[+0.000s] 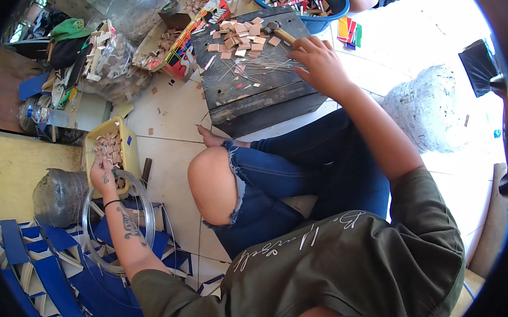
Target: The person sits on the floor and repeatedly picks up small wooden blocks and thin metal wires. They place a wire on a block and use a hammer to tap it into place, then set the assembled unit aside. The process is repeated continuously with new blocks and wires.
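A dark wooden surface [262,100] stands before the seated person. To the left, a forearm crosses a coil of wire [148,220]; beyond it sits a yellow basket [130,151]. The left hand [102,170] is in the basket, its grip hidden. The right hand [321,66] bends beside a hammer [282,35]; I can't tell whether it grips the handle. Small tan pieces [241,38] lie piled near the hammer's head, thin wires [254,67] nearer the person.
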### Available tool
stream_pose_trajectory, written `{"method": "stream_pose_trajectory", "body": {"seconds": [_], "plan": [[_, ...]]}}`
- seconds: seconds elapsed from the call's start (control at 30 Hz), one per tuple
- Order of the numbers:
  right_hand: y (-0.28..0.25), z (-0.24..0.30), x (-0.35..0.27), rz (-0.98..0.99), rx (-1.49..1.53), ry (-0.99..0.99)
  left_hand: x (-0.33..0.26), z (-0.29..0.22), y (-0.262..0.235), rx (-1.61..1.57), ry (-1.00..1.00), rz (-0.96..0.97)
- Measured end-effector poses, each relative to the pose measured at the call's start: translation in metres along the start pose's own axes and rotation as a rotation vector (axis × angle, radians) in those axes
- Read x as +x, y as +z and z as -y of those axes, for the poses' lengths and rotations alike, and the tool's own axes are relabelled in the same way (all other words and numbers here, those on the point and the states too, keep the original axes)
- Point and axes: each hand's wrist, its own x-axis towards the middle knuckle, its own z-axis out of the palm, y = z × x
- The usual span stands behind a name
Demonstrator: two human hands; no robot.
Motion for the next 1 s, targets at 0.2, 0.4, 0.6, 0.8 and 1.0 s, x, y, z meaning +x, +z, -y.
{"method": "stream_pose_trajectory", "body": {"seconds": [0.2, 0.4, 0.6, 0.8, 1.0], "plan": [[0.016, -0.002, 0.044, 0.239, -0.129, -0.177, 0.016, 0.020, -0.013, 0.279, 0.022, 0.055], [0.022, -0.015, 0.043, 0.123, 0.197, -0.094, 0.015, -0.160, 0.022, -0.183, 0.576, -0.071], [0.025, -0.014, 0.021, -0.132, 0.994, 0.522, -0.027, -0.365, 0.053, -0.548, 0.871, 0.168], [0.021, -0.016, 0.003, -0.248, 1.405, 0.687, -0.053, -0.464, 0.092, -0.301, 0.800, 0.068], [0.010, -0.026, -0.001, -0.220, 1.389, 0.715, -0.066, -0.473, 0.098, -0.501, 0.627, 0.113]]}}
